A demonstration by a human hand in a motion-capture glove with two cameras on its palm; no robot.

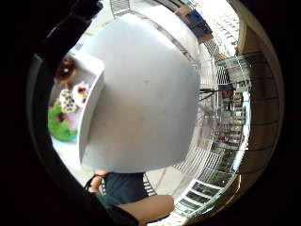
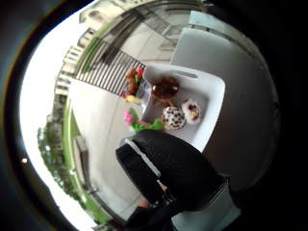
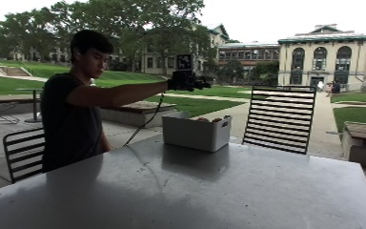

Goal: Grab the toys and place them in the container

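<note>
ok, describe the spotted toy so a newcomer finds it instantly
On the grey table stands a white container near the far edge. Inside, the spotted toy lies between a brown toy and a green-and-pink one; it alone is white with dark dots.

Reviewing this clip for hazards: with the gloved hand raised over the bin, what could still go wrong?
The white bin stands close to the table's far edge, so a bump from the lowering right hand might push it off. The toys lie piled against one wall, with the green one near the rim; a knock could tip it out.
</note>
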